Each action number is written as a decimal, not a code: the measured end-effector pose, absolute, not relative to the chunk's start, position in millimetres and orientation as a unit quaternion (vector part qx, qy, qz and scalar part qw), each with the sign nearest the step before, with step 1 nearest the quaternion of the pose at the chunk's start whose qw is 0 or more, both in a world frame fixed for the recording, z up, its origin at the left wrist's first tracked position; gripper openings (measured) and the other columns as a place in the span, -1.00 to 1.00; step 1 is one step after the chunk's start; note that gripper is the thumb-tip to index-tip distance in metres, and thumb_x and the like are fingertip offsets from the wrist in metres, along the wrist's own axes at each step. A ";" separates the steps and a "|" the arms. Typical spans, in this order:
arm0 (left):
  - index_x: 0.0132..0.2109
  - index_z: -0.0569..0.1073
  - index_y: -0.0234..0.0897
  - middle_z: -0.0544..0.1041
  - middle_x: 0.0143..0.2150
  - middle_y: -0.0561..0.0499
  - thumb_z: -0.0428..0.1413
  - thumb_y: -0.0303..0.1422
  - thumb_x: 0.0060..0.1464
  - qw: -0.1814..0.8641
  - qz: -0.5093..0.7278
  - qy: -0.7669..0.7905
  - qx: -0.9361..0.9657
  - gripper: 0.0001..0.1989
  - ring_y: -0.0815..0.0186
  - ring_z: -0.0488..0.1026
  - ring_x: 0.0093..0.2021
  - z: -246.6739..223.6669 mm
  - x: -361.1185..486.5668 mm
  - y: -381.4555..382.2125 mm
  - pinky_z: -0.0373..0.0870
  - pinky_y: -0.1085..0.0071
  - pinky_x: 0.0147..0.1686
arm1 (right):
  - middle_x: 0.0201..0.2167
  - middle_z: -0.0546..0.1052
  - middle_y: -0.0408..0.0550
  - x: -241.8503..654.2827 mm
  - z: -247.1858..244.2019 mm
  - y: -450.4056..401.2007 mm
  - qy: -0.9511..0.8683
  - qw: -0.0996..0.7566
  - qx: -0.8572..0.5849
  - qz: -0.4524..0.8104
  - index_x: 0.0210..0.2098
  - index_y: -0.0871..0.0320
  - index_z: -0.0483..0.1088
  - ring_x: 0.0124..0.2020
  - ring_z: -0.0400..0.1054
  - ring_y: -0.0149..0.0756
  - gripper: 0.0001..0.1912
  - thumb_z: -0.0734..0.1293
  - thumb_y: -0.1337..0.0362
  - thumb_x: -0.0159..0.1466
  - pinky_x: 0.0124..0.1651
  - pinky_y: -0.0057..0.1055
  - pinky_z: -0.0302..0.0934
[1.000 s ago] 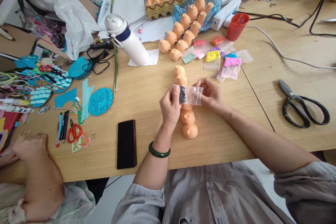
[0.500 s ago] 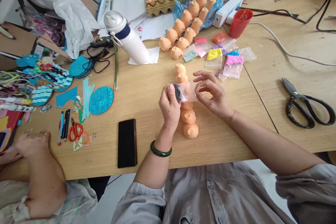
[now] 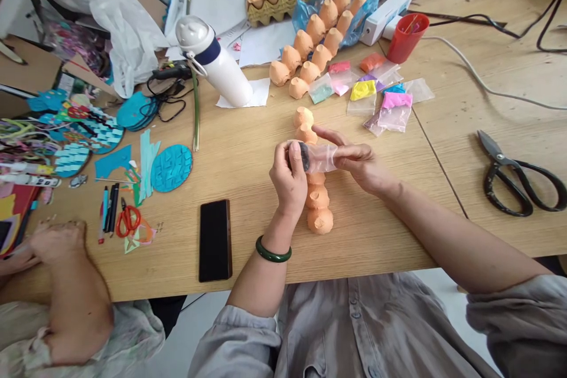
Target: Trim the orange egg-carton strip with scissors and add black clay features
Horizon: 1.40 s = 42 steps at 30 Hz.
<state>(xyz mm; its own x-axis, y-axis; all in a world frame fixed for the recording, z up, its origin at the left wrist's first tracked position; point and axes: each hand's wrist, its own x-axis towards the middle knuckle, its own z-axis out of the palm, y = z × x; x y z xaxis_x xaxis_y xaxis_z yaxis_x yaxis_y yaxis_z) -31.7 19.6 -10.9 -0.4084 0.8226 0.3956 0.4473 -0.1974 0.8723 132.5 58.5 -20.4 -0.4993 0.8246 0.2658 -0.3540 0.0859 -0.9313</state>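
Observation:
My left hand [image 3: 287, 180] is closed around a small clear zip bag [image 3: 319, 157] with a black lump [image 3: 303, 156] in it, probably modelling clay. The thumb presses on the lump's end. My right hand [image 3: 358, 162] is at the bag's other end. Its fingers are stretched out at the bag's mouth, one of them apart above the bag; whether the tips are inside is hard to tell. Beneath both hands lies a row of orange egg-carton cups [image 3: 319, 220], its middle partly hidden by the bag and my left hand.
Bags of coloured clay [image 3: 396, 107], a red cup [image 3: 406, 38] and a double row of carton cups [image 3: 310, 50] lie beyond. Big black-handled scissors [image 3: 505, 168] are at right. A phone [image 3: 215, 240] and white bottle [image 3: 219, 65] stand left. A co-worker's arm [image 3: 73, 283] rests far left.
My right hand has gone from a pinch at the bag's edge to stretched fingers at its mouth. The left hand keeps its hold on the bag.

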 end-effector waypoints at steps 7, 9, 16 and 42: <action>-0.20 0.44 -0.23 0.64 -0.25 -0.07 -0.05 -0.04 0.42 0.136 0.565 0.611 0.537 -0.61 0.30 0.59 -0.27 -7.4 -28.9 17.5 0.44 0.40 -0.26 | 0.36 0.40 -0.16 133.5 -18.4 58.9 -0.638 0.469 -0.262 0.552 -0.13 -0.14 0.67 0.45 0.17 -0.03 -0.76 0.46 -0.05 0.29 0.52 0.05 0.01; -0.19 0.45 -0.23 0.64 -0.23 -0.07 -0.04 -0.04 0.42 0.147 0.574 0.608 0.528 -0.61 0.30 0.60 -0.24 -8.0 -29.4 18.6 0.45 0.40 -0.23 | 0.34 0.42 -0.16 132.7 -19.5 58.9 -0.658 0.471 -0.257 0.529 -0.15 -0.15 0.67 0.42 0.22 -0.03 -0.75 0.46 -0.07 0.28 0.52 0.09 0.00; -0.13 0.46 -0.24 0.64 -0.20 -0.08 -0.02 0.00 0.39 0.198 0.585 0.602 0.506 -0.60 0.30 0.61 -0.26 -10.6 -28.6 19.3 0.49 0.42 -0.29 | 0.38 0.37 -0.20 131.2 -23.9 58.2 -0.669 0.453 -0.253 0.531 0.02 -0.24 0.61 0.42 0.21 -0.06 -0.72 0.45 0.00 0.33 0.47 0.04 0.12; -0.07 0.51 -0.27 0.66 -0.11 -0.18 -0.17 -0.03 0.46 0.185 0.549 0.585 0.567 -0.51 0.25 0.63 -0.16 -5.4 -17.4 8.7 0.54 0.32 -0.17 | 0.46 0.23 -0.12 120.1 -13.2 44.3 -0.743 0.463 -0.231 0.424 0.06 -0.12 0.55 0.48 0.10 0.00 -0.69 0.41 0.04 0.35 0.34 0.11 0.30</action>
<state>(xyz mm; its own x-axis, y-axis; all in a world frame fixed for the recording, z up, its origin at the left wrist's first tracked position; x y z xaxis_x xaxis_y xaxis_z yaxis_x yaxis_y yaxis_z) -17.4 8.7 -5.4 -0.2888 0.8673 0.4055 0.4601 -0.2457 0.8532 120.1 44.3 -13.2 -0.4642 0.7368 0.4916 -0.0493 0.5327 -0.8449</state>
